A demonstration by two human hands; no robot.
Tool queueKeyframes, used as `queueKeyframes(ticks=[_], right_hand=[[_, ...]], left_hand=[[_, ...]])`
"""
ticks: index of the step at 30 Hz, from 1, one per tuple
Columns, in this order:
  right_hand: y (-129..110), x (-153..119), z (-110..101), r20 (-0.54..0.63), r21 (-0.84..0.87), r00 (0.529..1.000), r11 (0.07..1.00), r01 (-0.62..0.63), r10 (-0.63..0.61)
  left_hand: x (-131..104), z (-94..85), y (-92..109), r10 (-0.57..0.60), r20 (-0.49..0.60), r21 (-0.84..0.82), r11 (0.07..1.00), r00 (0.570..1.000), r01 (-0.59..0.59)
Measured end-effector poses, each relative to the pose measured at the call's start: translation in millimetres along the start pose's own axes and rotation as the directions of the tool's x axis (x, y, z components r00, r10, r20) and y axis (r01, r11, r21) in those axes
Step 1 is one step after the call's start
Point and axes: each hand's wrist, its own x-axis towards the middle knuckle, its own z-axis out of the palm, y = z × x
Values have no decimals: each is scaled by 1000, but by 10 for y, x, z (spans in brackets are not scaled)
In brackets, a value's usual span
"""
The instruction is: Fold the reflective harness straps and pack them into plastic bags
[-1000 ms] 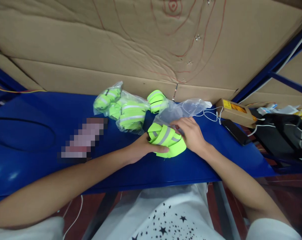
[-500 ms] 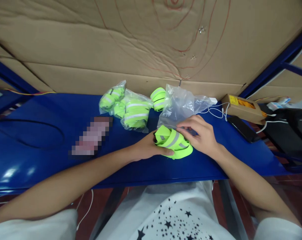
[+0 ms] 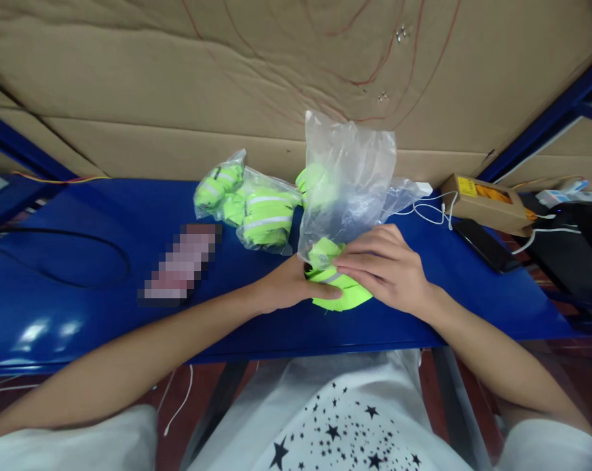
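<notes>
A folded neon-yellow reflective strap bundle [image 3: 347, 297] lies between my hands near the table's front edge. My left hand [image 3: 288, 286] is wrapped round its left side, thumb on top. My right hand [image 3: 391, 268] pinches the mouth edge of a clear plastic bag [image 3: 352, 173], which stands up behind the bundle and covers its far end. Behind the bag, another neon roll [image 3: 305, 183] shows partly through the plastic. To the left lie bagged neon rolls [image 3: 267, 219] and a smaller bagged one [image 3: 220, 186].
On the blue table [image 3: 256, 330], a blurred-out flat item [image 3: 182, 263] lies at the left beside a black cable [image 3: 114, 248]. At the right are a black phone [image 3: 487, 245], a cardboard box [image 3: 492, 204] and white cables. A cardboard panel [image 3: 178, 147] rises behind.
The clear bag has risen upright, and its lower edge now covers the bundle's far end. My right hand has moved left onto the bundle. My left hand keeps its hold.
</notes>
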Motion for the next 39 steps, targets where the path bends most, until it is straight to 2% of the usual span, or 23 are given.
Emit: queueKeyframes(ticks=[3,6,8,11,14,17,21,25,29,33,39], right_hand=[[10,-34,7,25,-44,1000,999,17,-16],[24,-45,14,7,-68,1000,997,26,-26],[30,-46,26,15,-100,999,994,45,-44],[32,-48,49,29,-159,998,985,65,-62],[16,-43,66,-15,-169,999,984,46,-49],[-16,-31,91,-58,-114,998,993,-24,17],[11,-39,191,-94,-77,990,991,-110,103],[154,-80,321,-14,-70,984,981,-179,178],[282,-105,383,20,-7,971,972,-237,237],[342,-106,390,-5,102,945,940,-326,328],[339,-107,390,-59,151,909,904,-401,413]], left_hand=[[-5,1,-12,87,-94,84,993,992,-79],[3,11,-69,183,-197,212,967,963,-140],[16,29,-125,236,-222,259,950,946,-177],[44,48,-198,311,-258,276,931,915,-239],[59,34,-210,341,-342,248,932,876,-266],[55,5,-163,300,-354,177,951,886,-252],[58,0,-108,149,-343,106,987,927,-119],[77,0,-112,-38,-269,-58,998,963,23],[89,-9,-128,-142,-196,-308,948,970,77],[109,18,-136,-205,-219,-493,867,954,73],[139,70,-144,-176,-326,-565,824,929,-42]])
